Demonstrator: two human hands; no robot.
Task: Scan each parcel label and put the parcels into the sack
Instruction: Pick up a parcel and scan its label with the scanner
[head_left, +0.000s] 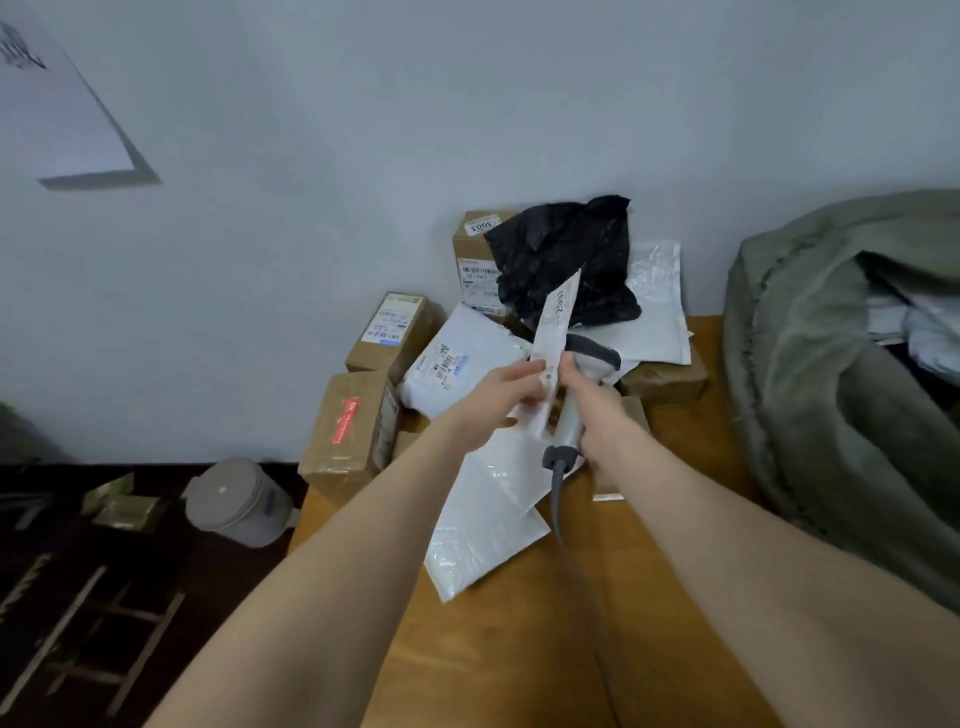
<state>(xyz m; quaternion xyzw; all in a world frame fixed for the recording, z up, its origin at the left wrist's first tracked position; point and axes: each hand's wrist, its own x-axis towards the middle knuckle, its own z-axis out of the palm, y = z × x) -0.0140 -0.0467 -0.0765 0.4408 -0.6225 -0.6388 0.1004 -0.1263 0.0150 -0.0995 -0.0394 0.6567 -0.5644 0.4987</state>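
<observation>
From the head camera, the step in hand looks like the scan of 1 parcel. The left hand pinches the lower end of a flat white parcel, which is raised edge-on above the middle of the table. The right hand has its fingers wrapped round the grip of the scanner, whose head sits just beside the parcel and whose cable trails back toward the near edge.

The printed face is tilted steeply. Whether the scanner's window faces it cannot be told. I judge that the parcel should be turned flat toward the window and held steady, apart from the other labels.

More parcels are heaped along the far edge, with boxes at the far left corner and a black bag on top. The sack gapes at the right edge, close enough for an easy drop afterward.
</observation>
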